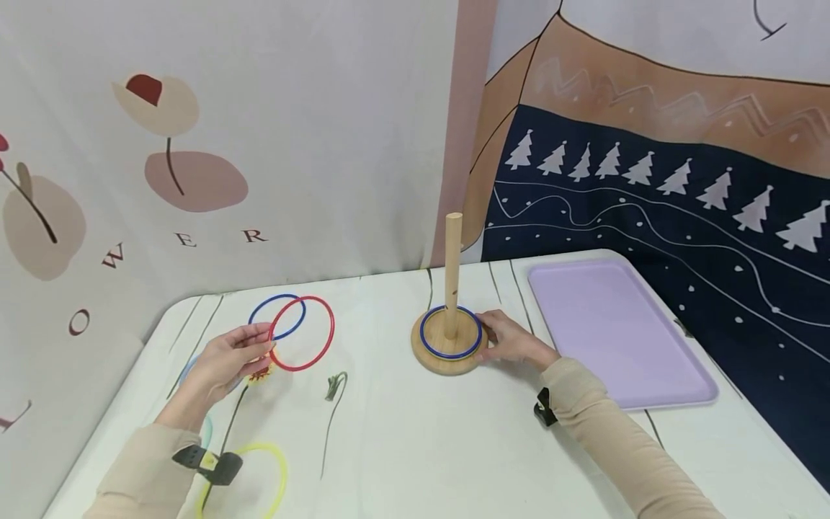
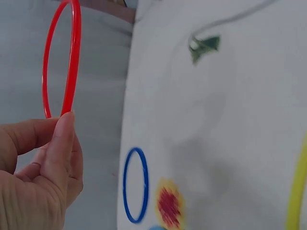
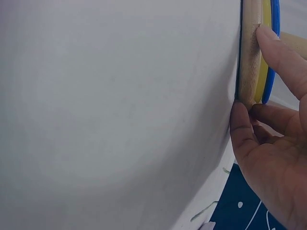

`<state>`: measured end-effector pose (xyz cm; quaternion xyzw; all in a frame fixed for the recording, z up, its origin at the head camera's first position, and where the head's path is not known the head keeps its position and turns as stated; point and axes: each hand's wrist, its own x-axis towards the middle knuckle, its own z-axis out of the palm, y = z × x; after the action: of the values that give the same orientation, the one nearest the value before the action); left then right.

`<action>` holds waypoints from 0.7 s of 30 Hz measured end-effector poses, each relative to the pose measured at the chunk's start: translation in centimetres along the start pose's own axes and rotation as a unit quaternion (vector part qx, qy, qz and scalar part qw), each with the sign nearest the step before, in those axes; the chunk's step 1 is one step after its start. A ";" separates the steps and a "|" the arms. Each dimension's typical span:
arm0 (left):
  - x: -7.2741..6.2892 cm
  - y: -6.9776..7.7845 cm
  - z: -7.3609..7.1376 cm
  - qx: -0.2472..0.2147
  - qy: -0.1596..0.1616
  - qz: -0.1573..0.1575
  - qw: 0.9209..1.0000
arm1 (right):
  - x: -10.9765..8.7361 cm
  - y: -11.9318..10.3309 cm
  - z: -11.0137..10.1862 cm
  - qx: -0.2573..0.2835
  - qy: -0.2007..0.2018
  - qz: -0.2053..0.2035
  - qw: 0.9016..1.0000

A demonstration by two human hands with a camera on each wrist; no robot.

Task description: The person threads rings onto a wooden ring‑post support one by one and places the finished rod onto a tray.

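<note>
My left hand (image 1: 230, 357) pinches a red ring (image 2: 73, 52) between thumb and fingertips, holding it up over the left of the table. Beyond it lies a blue ring (image 1: 277, 296), which the red one overlaps in the head view. At the table's middle stands a round wooden base (image 1: 441, 366) with an upright peg (image 1: 453, 267). Around the peg lie another blue ring (image 1: 452, 357) and, below it, a yellow ring (image 3: 263, 76). My right hand (image 1: 512, 339) grips the right edge of the base, thumb above and fingers at its rim and underside.
A yellow ring (image 1: 283, 476) lies near the front left, partly behind the left wrist. Light blue and teal rings show around the left forearm. A printed flower (image 1: 259, 375) and a green stem-like shape (image 1: 333, 388) are nearby. A purple tray (image 1: 609, 331) lies at the right.
</note>
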<state>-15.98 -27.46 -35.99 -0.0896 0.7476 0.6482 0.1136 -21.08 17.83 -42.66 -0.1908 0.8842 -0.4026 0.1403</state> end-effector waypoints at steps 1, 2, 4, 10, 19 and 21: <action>-0.1 0.4 0.3 -0.008 -0.001 0.009 1.000 | 0.0 0.1 0.0 -0.003 0.001 0.000 1.000; -0.1 0.8 0.7 -0.020 -0.003 0.016 1.000 | 0.1 0.1 0.0 -0.005 0.002 -0.003 1.000; -0.2 1.6 1.3 -0.041 -0.008 0.033 0.999 | 0.1 0.2 0.1 -0.006 0.002 -0.009 1.000; -0.4 4.1 4.0 -0.095 -0.019 0.072 0.993 | 0.2 1.4 0.0 0.013 0.000 -0.064 0.998; -0.1 7.3 8.3 -0.158 -0.047 0.108 0.980 | 0.0 0.4 0.1 -0.005 0.006 -0.020 1.000; 0.0 7.8 9.2 -0.158 -0.051 0.114 0.980 | 0.0 0.4 0.1 -0.013 0.009 -0.019 1.000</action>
<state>-17.72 -17.27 -29.78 0.0127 0.6345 0.7704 0.0615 -21.10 17.98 -42.99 -0.2056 0.8867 -0.3956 0.1228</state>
